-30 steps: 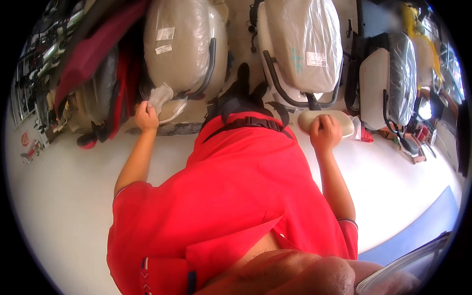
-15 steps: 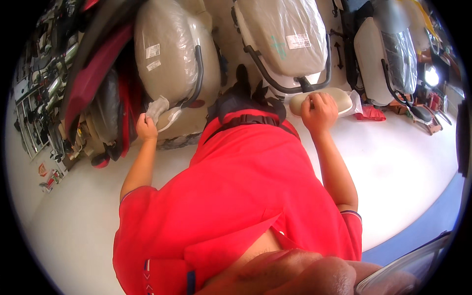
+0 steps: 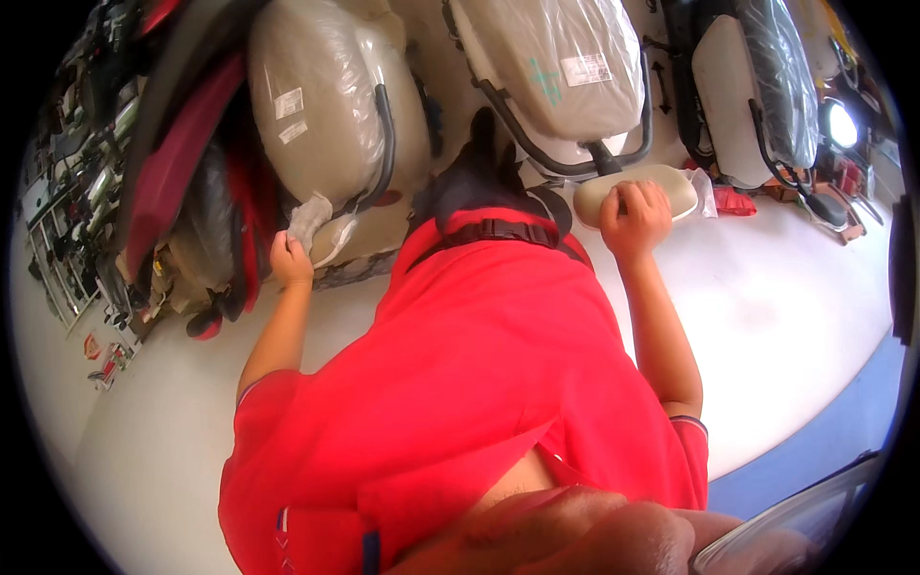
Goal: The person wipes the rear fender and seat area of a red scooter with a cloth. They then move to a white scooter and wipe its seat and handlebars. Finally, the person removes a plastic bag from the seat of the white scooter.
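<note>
My left hand [image 3: 288, 260] is closed around a crumpled white cloth [image 3: 309, 217], pressed against a beige padded chair wrapped in clear plastic [image 3: 316, 115]. My right hand [image 3: 633, 217] grips the beige armrest pad [image 3: 668, 185] of a second wrapped beige chair [image 3: 556, 67]. My red shirt [image 3: 460, 383] fills the middle of the view, with a black strap [image 3: 494, 232] across it.
A third plastic-wrapped chair [image 3: 757, 86] stands at the right. Red and dark chair parts [image 3: 182, 163] lean at the left beside shelving [image 3: 67, 211]. The floor [image 3: 786, 316] is white, with a blue strip [image 3: 815, 450] at the lower right.
The view has shifted, so the chairs and both hands sit a little lower and more left in frame. Both hands keep their holds on the cloth and the armrest.
</note>
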`<control>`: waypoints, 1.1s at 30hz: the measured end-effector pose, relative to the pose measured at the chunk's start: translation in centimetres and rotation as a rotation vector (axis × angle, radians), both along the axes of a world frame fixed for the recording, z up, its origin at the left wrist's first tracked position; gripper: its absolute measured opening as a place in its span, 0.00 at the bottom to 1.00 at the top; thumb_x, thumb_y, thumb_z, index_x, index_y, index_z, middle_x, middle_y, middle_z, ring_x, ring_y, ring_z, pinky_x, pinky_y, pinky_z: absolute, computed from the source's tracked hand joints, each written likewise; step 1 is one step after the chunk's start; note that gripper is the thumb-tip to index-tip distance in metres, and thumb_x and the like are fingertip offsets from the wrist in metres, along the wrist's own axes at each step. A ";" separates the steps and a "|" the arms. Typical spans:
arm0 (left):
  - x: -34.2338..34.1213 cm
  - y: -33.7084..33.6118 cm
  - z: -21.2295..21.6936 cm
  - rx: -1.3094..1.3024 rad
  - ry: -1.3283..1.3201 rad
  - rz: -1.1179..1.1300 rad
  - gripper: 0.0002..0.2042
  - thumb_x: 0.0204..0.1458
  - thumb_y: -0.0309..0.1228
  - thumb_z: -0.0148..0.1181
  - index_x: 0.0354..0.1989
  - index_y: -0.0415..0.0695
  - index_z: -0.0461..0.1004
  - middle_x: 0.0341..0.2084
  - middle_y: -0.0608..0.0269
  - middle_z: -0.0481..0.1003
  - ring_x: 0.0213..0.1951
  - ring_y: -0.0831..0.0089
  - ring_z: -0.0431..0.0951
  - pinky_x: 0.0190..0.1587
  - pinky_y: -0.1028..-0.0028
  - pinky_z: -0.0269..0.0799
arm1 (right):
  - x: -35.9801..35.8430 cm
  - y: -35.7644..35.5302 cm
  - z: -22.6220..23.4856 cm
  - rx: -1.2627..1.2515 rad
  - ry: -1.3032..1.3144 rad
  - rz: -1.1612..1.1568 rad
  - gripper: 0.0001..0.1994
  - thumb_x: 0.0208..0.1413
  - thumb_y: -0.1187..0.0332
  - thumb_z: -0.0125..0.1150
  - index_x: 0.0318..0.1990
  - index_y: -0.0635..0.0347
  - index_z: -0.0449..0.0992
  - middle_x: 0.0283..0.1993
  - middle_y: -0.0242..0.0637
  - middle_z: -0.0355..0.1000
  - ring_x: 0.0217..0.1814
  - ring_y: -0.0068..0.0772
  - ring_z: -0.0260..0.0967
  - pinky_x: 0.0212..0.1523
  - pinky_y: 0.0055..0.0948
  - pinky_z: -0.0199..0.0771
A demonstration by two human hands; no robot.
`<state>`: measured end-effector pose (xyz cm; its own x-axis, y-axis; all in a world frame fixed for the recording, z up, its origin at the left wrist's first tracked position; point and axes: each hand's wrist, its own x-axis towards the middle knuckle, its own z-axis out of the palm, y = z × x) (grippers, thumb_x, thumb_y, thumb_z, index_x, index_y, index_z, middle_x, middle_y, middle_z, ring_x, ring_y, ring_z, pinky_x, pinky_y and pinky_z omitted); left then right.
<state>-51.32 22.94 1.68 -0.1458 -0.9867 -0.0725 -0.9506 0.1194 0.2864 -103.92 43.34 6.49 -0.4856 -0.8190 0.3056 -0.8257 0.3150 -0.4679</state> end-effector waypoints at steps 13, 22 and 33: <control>-0.6 0.1 0.9 0.072 0.007 -0.074 0.11 0.49 0.29 0.48 0.36 0.37 0.71 0.33 0.47 0.73 0.37 0.46 0.73 0.40 0.59 0.67 | 0.0 -0.2 0.7 0.156 0.013 0.024 0.03 0.40 0.75 0.56 0.20 0.59 0.69 0.20 0.37 0.65 0.23 0.43 0.64 0.30 0.37 0.64; -0.7 0.0 1.4 0.129 -0.030 -0.166 0.11 0.48 0.29 0.48 0.36 0.35 0.69 0.32 0.45 0.70 0.37 0.44 0.70 0.39 0.56 0.65 | 0.3 -0.2 0.9 0.293 -0.014 -0.018 0.03 0.43 0.73 0.55 0.21 0.59 0.70 0.22 0.40 0.67 0.26 0.45 0.66 0.32 0.39 0.65; -0.2 0.2 1.0 0.120 0.020 -0.167 0.11 0.46 0.29 0.51 0.37 0.37 0.70 0.34 0.47 0.70 0.38 0.44 0.69 0.40 0.55 0.64 | 0.2 -0.4 1.1 0.321 -0.004 -0.028 0.03 0.43 0.73 0.55 0.22 0.60 0.70 0.23 0.40 0.68 0.27 0.45 0.67 0.33 0.38 0.65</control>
